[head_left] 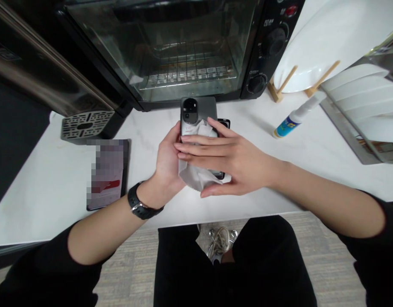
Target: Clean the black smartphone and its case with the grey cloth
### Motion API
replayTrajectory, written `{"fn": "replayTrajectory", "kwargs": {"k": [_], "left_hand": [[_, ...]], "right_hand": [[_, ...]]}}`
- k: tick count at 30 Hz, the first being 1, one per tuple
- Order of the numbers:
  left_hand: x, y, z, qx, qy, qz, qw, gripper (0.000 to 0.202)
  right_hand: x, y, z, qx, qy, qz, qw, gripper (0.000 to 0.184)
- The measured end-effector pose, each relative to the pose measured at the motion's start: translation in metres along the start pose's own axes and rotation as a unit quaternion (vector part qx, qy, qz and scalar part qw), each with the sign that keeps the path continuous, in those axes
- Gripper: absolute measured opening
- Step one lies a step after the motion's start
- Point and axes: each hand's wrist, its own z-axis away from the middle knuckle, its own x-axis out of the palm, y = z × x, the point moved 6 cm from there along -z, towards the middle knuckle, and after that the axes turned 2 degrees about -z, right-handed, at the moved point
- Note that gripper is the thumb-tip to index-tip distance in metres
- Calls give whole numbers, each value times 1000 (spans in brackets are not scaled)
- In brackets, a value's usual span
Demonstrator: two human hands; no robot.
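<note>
My left hand (167, 164) holds a grey smartphone (196, 111) upright above the white counter, its round black camera module facing up. A crumpled grey cloth (191, 175) wraps the phone's lower part. My right hand (222, 155) lies across the cloth, fingers over the phone's back and thumb under the cloth's lower edge. A dark flat edge (224, 123) shows behind the phone, and its exact form is hidden by my hands.
A black toaster oven (161, 51) stands at the counter's back, with a drip-grate appliance (87, 125) at left. A blurred-out phone or tablet (108, 172) lies left of my hands. A spray bottle (294, 117), a white plate on a wooden stand (321, 42) and a dish rack (359, 98) stand at right.
</note>
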Motion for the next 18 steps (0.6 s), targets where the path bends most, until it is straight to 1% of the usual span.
{"fn": "replayTrajectory", "kwargs": {"k": [2,3,5,8,10,13,15,18], "left_hand": [[2,4,-1,17,3,1,1000,44],[3,6,-1,30,-1,7,1000,43],[5,8,-3,55,-3,21,998,40],[7,7,-3,75,-4,24,997,37],[10,2,-1,59,-16,16,998,38],[14,-6,4,11,-38,2,999,38],[16,-10,7,-18,-42,-12,999,37],[15,-14,8,-43,-36,-45,997,34]], "right_hand": [[-3,0,1,-3,11,4,1000,53],[-6,3,1,8,24,11,1000,48],[-11,11,3,56,52,30,997,44],[-18,25,6,147,90,47,984,46],[-22,30,7,188,117,51,974,45],[-27,31,8,221,147,60,962,38],[-28,32,9,235,151,67,958,32],[-29,32,9,234,156,64,958,29]]}}
